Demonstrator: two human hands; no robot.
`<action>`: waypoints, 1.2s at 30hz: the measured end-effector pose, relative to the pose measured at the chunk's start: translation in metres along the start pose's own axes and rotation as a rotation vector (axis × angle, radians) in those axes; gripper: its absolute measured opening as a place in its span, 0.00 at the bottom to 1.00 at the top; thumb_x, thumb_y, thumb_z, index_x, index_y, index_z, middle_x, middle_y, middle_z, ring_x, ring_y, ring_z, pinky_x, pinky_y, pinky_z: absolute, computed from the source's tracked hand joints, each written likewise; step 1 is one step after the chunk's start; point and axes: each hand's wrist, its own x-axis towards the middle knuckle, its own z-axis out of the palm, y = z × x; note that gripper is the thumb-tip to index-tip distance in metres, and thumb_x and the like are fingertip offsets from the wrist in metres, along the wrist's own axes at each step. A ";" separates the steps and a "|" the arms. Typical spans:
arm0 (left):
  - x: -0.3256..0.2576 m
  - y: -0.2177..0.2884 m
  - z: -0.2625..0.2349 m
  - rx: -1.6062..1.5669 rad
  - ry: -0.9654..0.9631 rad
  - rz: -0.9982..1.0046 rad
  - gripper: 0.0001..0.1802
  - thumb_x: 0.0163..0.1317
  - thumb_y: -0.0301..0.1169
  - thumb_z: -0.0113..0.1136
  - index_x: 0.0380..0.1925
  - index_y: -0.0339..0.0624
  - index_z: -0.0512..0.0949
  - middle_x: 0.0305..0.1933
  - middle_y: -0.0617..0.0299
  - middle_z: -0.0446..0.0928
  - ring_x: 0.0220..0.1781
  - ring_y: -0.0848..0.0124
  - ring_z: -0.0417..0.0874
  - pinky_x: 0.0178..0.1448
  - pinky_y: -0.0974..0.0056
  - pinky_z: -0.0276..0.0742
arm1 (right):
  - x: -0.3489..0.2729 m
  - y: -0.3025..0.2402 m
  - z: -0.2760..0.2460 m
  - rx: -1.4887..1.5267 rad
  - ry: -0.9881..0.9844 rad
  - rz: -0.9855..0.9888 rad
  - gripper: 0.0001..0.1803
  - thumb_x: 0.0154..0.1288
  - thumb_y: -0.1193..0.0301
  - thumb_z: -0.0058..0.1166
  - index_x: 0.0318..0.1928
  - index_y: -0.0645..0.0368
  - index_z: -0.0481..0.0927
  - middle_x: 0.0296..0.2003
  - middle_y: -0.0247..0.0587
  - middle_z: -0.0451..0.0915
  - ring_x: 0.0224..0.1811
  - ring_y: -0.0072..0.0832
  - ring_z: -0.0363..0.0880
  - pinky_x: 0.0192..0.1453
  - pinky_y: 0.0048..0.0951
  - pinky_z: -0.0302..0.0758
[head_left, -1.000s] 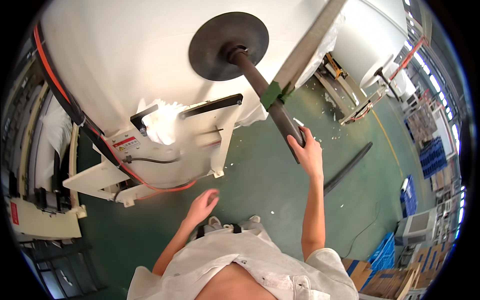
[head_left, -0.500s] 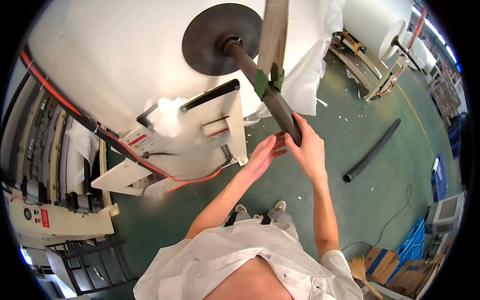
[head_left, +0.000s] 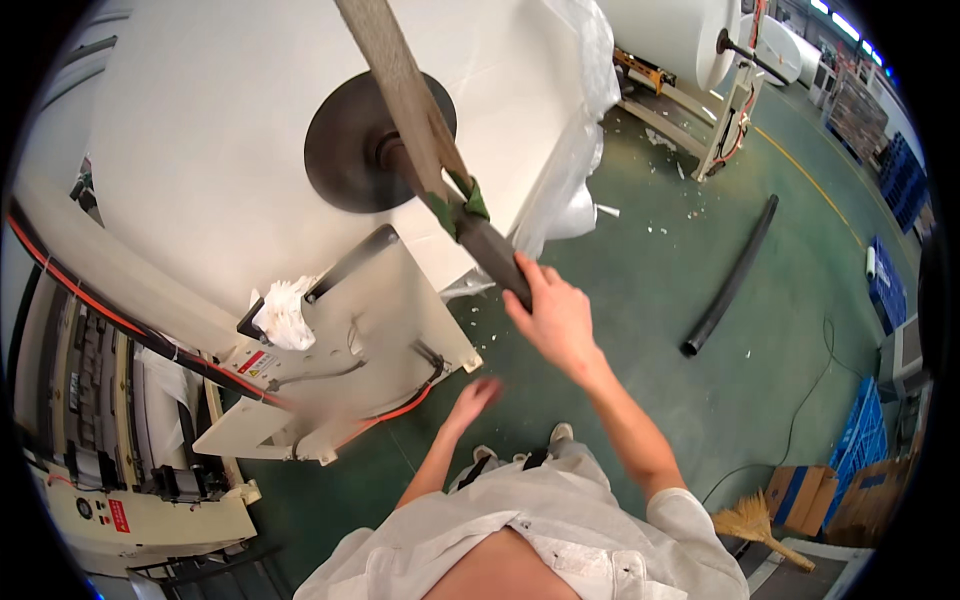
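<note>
A big white roll (head_left: 240, 130) fills the upper left, and its end side faces the person. Under it and to the right, the green floor (head_left: 620, 400) extends, with small white scraps near the roll. A 2nd roll (head_left: 680, 40) is farther away, at the upper right. Below the big roll there is a cream frame (head_left: 395, 340) with an orange cable (head_left: 405, 404) along its lower part.

A grey strap (head_left: 390, 80) comes from the upper edge, crosses in front of a dark disc (head_left: 340, 150) and meets the dark shaft (head_left: 490, 255). This shaft comes out from the middle of the disc and points toward the person. On the floor at the right, well apart from the shaft, lies 1 black tube (head_left: 735, 280). A broom (head_left: 745, 520) is at the lower right.

Of the 2 hands, the right hand (head_left: 560, 320) holds the free end of the shaft, with fingers and thumb around it. The left hand (head_left: 470, 403) is apart from the shaft, near the frame; it is blurred, so I cannot tell how wide its fingers are. A white wad (head_left: 287, 315) sits on the frame. The smallest is a green cloth (head_left: 475, 200), between strap and right hand, against the shaft.
</note>
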 end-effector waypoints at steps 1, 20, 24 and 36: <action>-0.011 -0.027 -0.005 0.411 0.074 -0.057 0.22 0.67 0.46 0.52 0.47 0.38 0.77 0.43 0.52 0.82 0.46 0.62 0.83 0.49 0.60 0.77 | -0.002 0.004 0.002 -0.004 0.006 -0.010 0.31 0.61 0.58 0.55 0.62 0.57 0.68 0.38 0.54 0.78 0.36 0.49 0.81 0.38 0.44 0.79; -0.153 -0.283 -0.024 0.337 0.353 -0.442 0.20 0.52 0.43 0.58 0.36 0.40 0.84 0.38 0.48 0.83 0.38 0.57 0.84 0.41 0.55 0.78 | -0.017 -0.092 0.042 0.169 -0.263 -0.225 0.35 0.61 0.62 0.56 0.68 0.50 0.61 0.61 0.71 0.63 0.46 0.57 0.79 0.42 0.43 0.80; -0.132 -0.250 -0.026 0.177 0.454 -0.464 0.21 0.53 0.43 0.58 0.38 0.36 0.84 0.35 0.51 0.84 0.35 0.60 0.84 0.41 0.58 0.79 | -0.016 -0.107 0.055 0.159 -0.243 -0.303 0.33 0.61 0.64 0.55 0.68 0.48 0.63 0.61 0.72 0.63 0.46 0.58 0.79 0.41 0.43 0.80; -0.137 -0.161 -0.054 -0.131 0.768 -0.136 0.16 0.65 0.38 0.54 0.43 0.37 0.79 0.40 0.59 0.83 0.44 0.69 0.82 0.49 0.65 0.76 | -0.042 -0.202 0.131 0.402 -0.175 -0.710 0.17 0.52 0.74 0.59 0.45 0.58 0.80 0.64 0.55 0.65 0.69 0.55 0.57 0.71 0.57 0.57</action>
